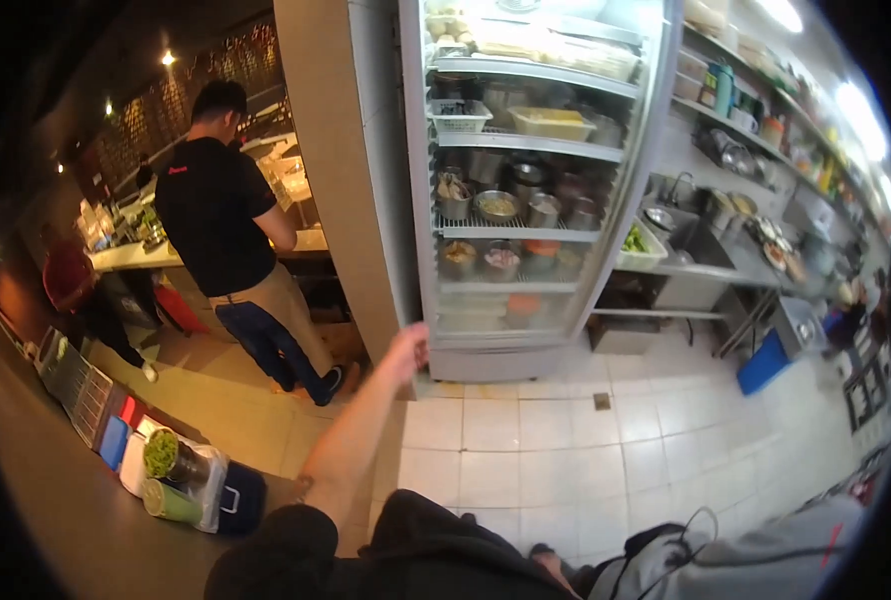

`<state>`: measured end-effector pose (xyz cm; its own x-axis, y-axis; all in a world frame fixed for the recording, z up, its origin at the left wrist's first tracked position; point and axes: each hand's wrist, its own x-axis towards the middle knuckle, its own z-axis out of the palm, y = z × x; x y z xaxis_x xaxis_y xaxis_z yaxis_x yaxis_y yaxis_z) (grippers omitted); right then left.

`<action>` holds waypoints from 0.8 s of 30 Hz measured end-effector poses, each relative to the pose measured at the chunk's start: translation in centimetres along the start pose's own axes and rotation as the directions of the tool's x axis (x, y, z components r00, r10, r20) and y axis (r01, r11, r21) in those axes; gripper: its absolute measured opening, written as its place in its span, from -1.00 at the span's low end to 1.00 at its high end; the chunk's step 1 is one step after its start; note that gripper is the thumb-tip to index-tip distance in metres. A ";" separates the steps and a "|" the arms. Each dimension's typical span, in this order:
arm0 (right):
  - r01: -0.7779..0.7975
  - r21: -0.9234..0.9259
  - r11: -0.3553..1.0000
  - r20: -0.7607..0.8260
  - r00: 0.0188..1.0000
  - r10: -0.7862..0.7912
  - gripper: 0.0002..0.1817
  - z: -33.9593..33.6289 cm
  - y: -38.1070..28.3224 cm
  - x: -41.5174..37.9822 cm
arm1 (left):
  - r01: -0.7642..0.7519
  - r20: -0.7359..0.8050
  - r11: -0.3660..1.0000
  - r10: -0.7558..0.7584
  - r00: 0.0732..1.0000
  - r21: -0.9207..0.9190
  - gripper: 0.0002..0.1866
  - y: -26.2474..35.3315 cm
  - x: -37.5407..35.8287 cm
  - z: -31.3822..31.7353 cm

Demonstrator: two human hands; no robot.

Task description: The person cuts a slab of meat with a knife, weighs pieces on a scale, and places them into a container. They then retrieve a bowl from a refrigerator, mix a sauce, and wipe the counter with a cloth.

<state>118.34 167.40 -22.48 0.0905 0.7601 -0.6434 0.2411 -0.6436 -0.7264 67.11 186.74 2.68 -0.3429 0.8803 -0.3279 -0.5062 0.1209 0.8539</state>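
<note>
While the left hand point(409, 348) reaches out at arm's length, it meets the lower left edge of the fridge point(526, 170) door — fingers curled against the frame, though whether they grip it or only press on it I cannot tell; the hand shows from behind and small. Right hand not in view; only a grey sleeve point(766, 560) shows at bottom right.

The fridge stands straight ahead against a tiled pillar, glass door shut or nearly so. Inside are wire shelves with steel bowls point(496, 206), a white basket point(460, 116) and a yellow tray point(551, 122) higher up. A steel counter point(726, 270) with a sink and pots runs off to the right; a blue bin point(763, 364) sits on the floor below it.

At the left, a person in a black shirt point(216, 210) stands at a pale counter with their back turned, well apart from the hand. Nearer, by the left edge, are tubs of greens point(163, 452) and a green cup.

Judgement on the step: the hand sits low on the door. Moving that door cleanly calls for a firm hold on the edge and a steady, level pull — not a jerk, since the bowls are crowded on the shelves. Feet should stay outside the door's swing.
</note>
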 end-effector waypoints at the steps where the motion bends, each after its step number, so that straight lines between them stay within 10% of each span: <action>1: -0.013 0.000 1.000 -0.012 1.000 0.013 -0.91 -1.0 -1.7 1.3 | -0.075 -0.011 0.997 0.075 0.997 0.020 -0.64 2.8 2.7 0.6; 8: 0.240 0.365 0.899 -0.210 0.963 -0.172 -0.90 0.9 -19.7 8.2 | -0.376 -0.072 0.866 0.420 0.905 0.331 -0.46 17.0 19.2 2.2; 12: 0.110 0.455 0.884 -0.313 0.949 0.042 -0.87 5.3 -18.8 7.4 | -0.549 -0.030 0.648 0.660 0.751 0.528 -0.43 17.0 22.9 3.5; 24: 0.056 0.350 0.935 -0.233 0.972 0.029 -0.86 9.8 -22.5 6.6 | -0.572 0.050 0.563 0.686 0.726 0.597 -0.67 15.2 21.8 2.5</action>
<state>104.06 185.99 -12.74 0.3204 0.7409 -0.5903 -0.1076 -0.5907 -0.7997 53.90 208.93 9.54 -0.5568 0.7448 0.3677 0.3836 -0.1621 0.9092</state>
